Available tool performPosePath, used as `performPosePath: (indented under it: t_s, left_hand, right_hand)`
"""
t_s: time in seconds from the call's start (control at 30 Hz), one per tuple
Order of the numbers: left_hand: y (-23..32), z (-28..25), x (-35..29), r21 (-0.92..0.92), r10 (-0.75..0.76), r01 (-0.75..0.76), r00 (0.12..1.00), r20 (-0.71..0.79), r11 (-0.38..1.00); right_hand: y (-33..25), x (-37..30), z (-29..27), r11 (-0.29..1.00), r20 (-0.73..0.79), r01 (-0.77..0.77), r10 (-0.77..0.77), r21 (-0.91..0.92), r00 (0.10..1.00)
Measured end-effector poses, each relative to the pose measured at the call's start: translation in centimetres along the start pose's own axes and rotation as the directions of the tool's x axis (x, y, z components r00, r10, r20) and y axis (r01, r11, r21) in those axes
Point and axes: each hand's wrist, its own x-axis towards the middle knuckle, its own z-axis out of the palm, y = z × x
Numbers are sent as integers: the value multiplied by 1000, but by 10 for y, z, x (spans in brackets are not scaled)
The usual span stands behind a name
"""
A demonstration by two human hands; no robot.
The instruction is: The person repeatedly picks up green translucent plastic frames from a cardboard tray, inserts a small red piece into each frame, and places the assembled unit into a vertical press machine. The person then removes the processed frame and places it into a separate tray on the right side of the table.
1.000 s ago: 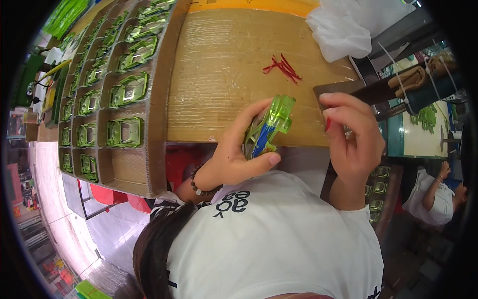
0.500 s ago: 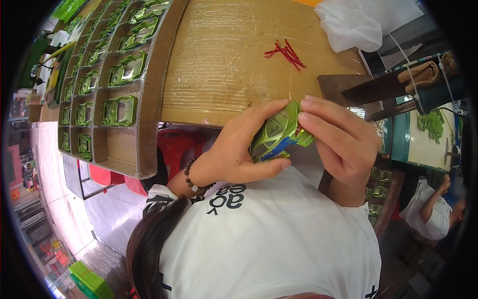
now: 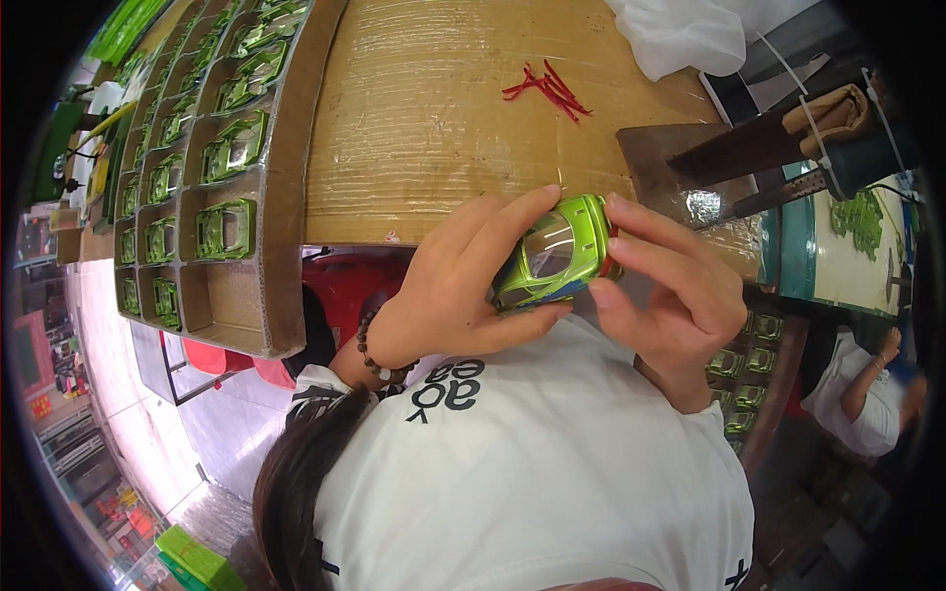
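Note:
My left hand [image 3: 448, 281] is wrapped round a shiny green toy car body [image 3: 581, 234], its fingers along the far side and its thumb along the near side. The shell has clear windows and a blue patch low on its near side. At the right end of the shell, the fingertips of my right hand [image 3: 690, 286] press round a narrow red part [image 3: 612, 246]. Both hands hold the shell just off the table's near edge, in front of my white shirt. Thin red strips [image 3: 554, 91] lie in a loose pile on the table.
A divided cardboard box [image 3: 286, 187] with several green car bodies stands at the left. Brown cardboard covers the table [image 3: 414, 128]. At the right are a dark hot tool [image 3: 778, 200] over a metal plate and a white plastic bag [image 3: 680, 39]. A co-worker [image 3: 857, 394] sits far right.
The car body has turned so its roof and window face up, and less of the blue side shows. My right thumb has come to its near right end.

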Motion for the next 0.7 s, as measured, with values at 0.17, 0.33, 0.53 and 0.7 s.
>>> performPosePath:
  t_s: [0.17,0.33,0.53,0.7]
  left_hand:
    - [2,-3,-1,-30,17,-16,999,44,999]
    - [4,-4,0,-92,4,2,998,64,996]
    - [-1,0,-3,-262,-81,109,990,114,959]
    - [-1,3,-7,-367,-149,192,979,143,910]
  right_hand:
    - [7,-1,2,982,-12,7,-5,188,1000]
    - [13,-4,2,972,43,-16,6,234,999]
    - [12,-7,8,995,41,102,-102,5,994]
    - [12,-6,9,991,35,116,-114,-68,993]
